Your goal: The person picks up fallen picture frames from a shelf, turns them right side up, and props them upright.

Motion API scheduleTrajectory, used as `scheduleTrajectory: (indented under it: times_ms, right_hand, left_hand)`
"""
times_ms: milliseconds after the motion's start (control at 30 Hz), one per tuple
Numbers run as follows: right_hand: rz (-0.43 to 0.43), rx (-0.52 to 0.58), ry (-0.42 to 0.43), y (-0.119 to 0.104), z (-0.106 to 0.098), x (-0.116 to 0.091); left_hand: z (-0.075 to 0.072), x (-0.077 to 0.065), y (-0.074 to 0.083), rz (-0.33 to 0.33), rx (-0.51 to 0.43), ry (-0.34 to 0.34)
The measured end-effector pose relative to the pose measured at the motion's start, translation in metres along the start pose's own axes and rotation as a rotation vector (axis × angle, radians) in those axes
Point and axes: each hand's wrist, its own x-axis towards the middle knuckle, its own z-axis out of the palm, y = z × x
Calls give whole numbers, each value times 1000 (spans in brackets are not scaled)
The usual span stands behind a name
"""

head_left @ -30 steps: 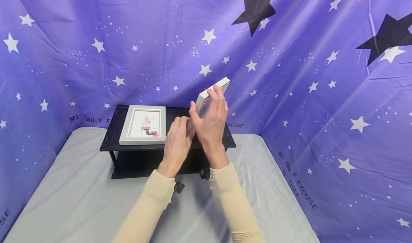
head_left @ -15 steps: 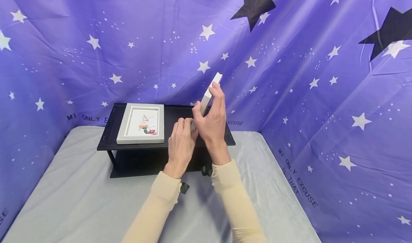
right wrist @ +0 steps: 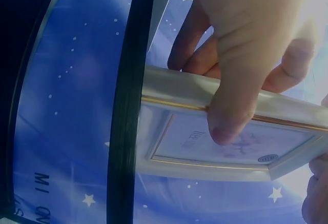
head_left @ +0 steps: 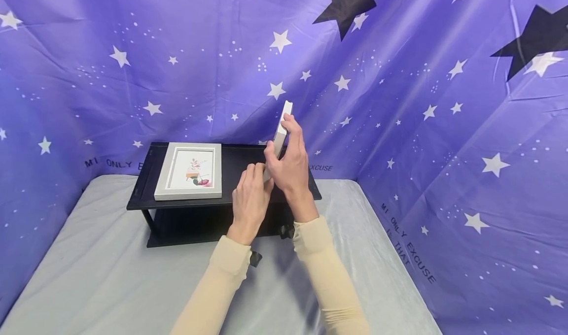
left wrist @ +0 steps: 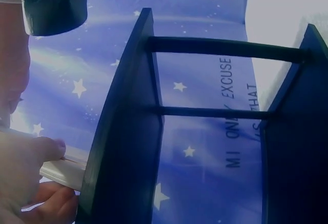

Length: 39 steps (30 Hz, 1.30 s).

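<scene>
A white picture frame (head_left: 280,140) stands upright over the right part of the black two-tier shelf (head_left: 237,165), seen nearly edge-on. My right hand (head_left: 290,170) grips its side, thumb across the front and fingers behind. In the right wrist view, the picture frame (right wrist: 177,86) shows a thin gold line and a print with pink marks, and its end meets the shelf board. My left hand (head_left: 250,197) pinches the lower near corner; in the left wrist view, thumb and fingers lie on either side of the white frame (left wrist: 64,175) at the board's edge.
A second picture frame (head_left: 188,171), with a flower print, lies flat on the shelf's left part. Pale grey cloth (head_left: 102,256) covers the table. Behind and beside it hangs a purple star-print curtain (head_left: 186,88).
The held picture frame has turned from a slanted lean to nearly upright and edge-on, its top shifting left. Both hands keep their hold. The head view has swung slightly right.
</scene>
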Motion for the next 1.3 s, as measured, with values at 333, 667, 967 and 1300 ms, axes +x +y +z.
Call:
scheduleTrajectory:
  times_ms: [333, 667, 967, 1300]
  right_hand:
    - [25, -33, -10, 6, -4, 2]
    - [36, -43, -29, 8, -5, 3]
    - [51, -16, -25, 8, -6, 0]
    - [59, 2, -7, 7, -7, -1]
  left_hand:
    - [9, 3, 10, -4, 9, -2]
    - [13, 6, 17, 1, 117, -8]
    - [9, 5, 15, 0, 104, -30]
    - [-12, 1, -7, 33, -32, -78]
